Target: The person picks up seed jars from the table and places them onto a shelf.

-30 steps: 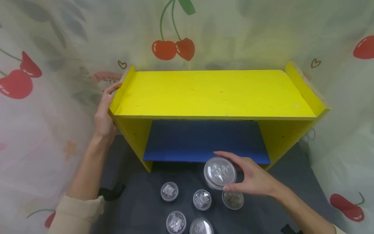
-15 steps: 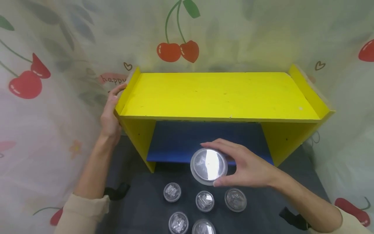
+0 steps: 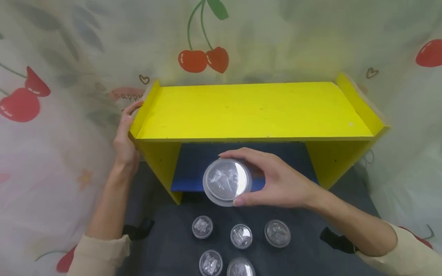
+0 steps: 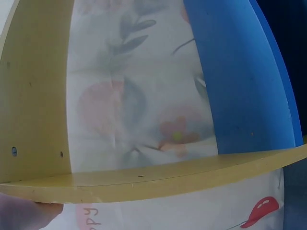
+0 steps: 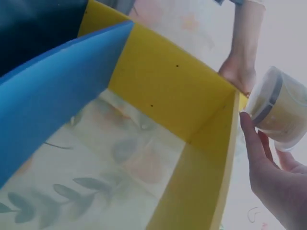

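Observation:
My right hand [image 3: 272,180] holds a round clear plastic tub [image 3: 226,180] with a lid, thumb on the near side and fingers on the far side. Through the lid show shiny, crumpled-looking clear pieces. The tub is raised in front of a yellow shelf unit [image 3: 255,111] with a blue lower board [image 3: 193,168]. In the right wrist view, the same tub [image 5: 283,108] appears tilted at the right fingertips. My left hand [image 3: 126,140] rests against the outer face of the unit's left side panel; its fingertips are partly hidden behind that panel.
Several smaller lidded tubs stand on the dark tabletop [image 3: 165,245] before the unit, among them one at the left [image 3: 202,227], one in the middle [image 3: 241,236] and one at the right [image 3: 277,233]. A cherry-printed curtain [image 3: 276,42] surrounds the back and sides.
My right hand has lifted the large tub up and to the left, uncovering the small tub at the right. The left hand stays on the side panel; the view shifts slightly.

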Motion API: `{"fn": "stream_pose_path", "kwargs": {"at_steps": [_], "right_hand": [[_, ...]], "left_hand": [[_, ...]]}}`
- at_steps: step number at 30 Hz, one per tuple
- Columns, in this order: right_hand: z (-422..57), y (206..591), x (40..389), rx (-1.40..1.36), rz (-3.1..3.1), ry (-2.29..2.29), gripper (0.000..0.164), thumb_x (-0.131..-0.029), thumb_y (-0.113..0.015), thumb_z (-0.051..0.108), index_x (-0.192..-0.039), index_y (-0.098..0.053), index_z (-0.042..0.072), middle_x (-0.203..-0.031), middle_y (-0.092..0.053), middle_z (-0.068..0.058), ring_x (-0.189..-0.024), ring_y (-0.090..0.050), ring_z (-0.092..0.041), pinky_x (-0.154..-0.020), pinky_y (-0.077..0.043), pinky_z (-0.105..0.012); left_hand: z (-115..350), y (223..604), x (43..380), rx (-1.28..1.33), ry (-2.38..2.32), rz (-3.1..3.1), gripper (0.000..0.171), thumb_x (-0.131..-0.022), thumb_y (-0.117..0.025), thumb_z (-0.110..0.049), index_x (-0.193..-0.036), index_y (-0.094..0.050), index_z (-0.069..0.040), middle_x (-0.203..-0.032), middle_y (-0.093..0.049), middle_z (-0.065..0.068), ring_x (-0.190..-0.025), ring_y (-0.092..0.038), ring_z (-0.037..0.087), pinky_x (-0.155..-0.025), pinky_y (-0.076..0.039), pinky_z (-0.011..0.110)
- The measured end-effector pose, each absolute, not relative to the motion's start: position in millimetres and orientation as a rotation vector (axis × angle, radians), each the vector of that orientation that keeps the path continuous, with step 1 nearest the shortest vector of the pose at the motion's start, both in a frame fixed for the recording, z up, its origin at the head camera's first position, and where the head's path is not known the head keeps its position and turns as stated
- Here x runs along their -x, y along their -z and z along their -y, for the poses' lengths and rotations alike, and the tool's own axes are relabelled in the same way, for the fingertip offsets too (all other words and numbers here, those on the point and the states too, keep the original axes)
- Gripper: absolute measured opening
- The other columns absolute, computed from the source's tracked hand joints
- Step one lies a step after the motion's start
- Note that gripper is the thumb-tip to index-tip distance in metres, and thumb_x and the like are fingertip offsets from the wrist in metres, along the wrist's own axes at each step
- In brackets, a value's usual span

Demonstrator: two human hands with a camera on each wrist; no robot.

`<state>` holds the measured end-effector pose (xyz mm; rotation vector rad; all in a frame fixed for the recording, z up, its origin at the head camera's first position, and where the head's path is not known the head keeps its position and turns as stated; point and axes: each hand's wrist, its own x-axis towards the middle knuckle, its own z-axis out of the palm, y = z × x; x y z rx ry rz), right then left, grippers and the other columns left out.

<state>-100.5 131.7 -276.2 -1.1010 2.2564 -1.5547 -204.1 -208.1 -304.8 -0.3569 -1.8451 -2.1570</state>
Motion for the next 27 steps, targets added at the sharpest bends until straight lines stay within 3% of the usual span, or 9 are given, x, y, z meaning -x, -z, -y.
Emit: {"fn": "stream_pose_path", "kwargs": {"at_steps": [3, 9, 15, 17, 20, 23, 27], "right_hand": [[-127, 268, 103, 1.095, -2.259, 1.553, 0.075, -0.079, -0.085, 0.017, -0.145, -0.049, 0.021, -0.131, -0.059, 0.007, -0.111, -0.061, -0.013, -0.094, -0.052, -0.033], [-119, 252, 112, 1.104, -2.253, 1.558, 0.079, -0.079, -0.085, 0.016, -0.147, -0.046, 0.017, -0.131, -0.058, 0.005, -0.113, -0.06, -0.014, -0.095, -0.051, -0.034], [-110, 237, 122, 1.018, -2.312, 1.565, 0.079, -0.08, -0.084, 0.018, -0.149, -0.045, 0.019, -0.136, -0.055, 0.003, -0.112, -0.063, -0.017, -0.093, -0.053, -0.033], [-107, 232, 126, 0.984, -2.315, 1.588, 0.077, -0.081, -0.083, 0.016, -0.149, -0.045, 0.017, -0.136, -0.054, 0.001, -0.112, -0.064, -0.019, -0.091, -0.053, -0.033], [-102, 227, 132, 0.96, -2.318, 1.609, 0.076, -0.082, -0.081, 0.015, -0.149, -0.045, 0.015, -0.135, -0.055, 0.001, -0.112, -0.064, -0.019, -0.089, -0.054, -0.032], [-97, 224, 139, 0.958, -2.328, 1.628, 0.074, -0.084, -0.08, 0.015, -0.148, -0.045, 0.013, -0.134, -0.056, -0.001, -0.112, -0.064, -0.02, -0.089, -0.054, -0.033], [-91, 223, 147, 0.935, -2.303, 1.686, 0.073, -0.084, -0.079, 0.014, -0.148, -0.045, 0.011, -0.133, -0.057, -0.004, -0.113, -0.064, -0.023, -0.091, -0.054, -0.035]], "left_hand": [[210, 304, 202, 0.349, 2.128, 1.862, 0.045, -0.105, -0.03, -0.033, -0.144, -0.045, -0.014, -0.131, -0.051, 0.011, -0.075, -0.052, 0.013, -0.069, -0.047, 0.022], [210, 304, 202, 0.354, 2.129, 1.847, 0.045, -0.104, -0.031, -0.032, -0.143, -0.045, -0.014, -0.139, -0.046, 0.013, -0.09, -0.054, 0.017, -0.078, -0.046, 0.025], [208, 304, 202, 0.366, 2.146, 1.807, 0.045, -0.105, -0.03, -0.031, -0.142, -0.046, -0.012, -0.105, -0.059, 0.008, -0.075, -0.053, 0.013, -0.072, -0.047, 0.023], [207, 305, 202, 0.364, 2.149, 1.802, 0.045, -0.105, -0.03, -0.031, -0.142, -0.046, -0.011, -0.089, -0.059, 0.005, -0.067, -0.051, 0.012, -0.068, -0.047, 0.023], [206, 306, 202, 0.361, 2.167, 1.776, 0.045, -0.105, -0.03, -0.031, -0.142, -0.047, -0.011, -0.081, -0.056, 0.002, -0.064, -0.05, 0.012, -0.066, -0.046, 0.022], [207, 305, 201, 0.371, 2.165, 1.758, 0.046, -0.105, -0.031, -0.032, -0.142, -0.047, -0.011, -0.101, -0.06, 0.005, -0.074, -0.053, 0.013, -0.07, -0.047, 0.023], [208, 305, 199, 0.393, 2.172, 1.751, 0.046, -0.106, -0.031, -0.033, -0.142, -0.047, -0.009, -0.13, -0.051, 0.015, -0.085, -0.055, 0.015, -0.076, -0.047, 0.023]]}}
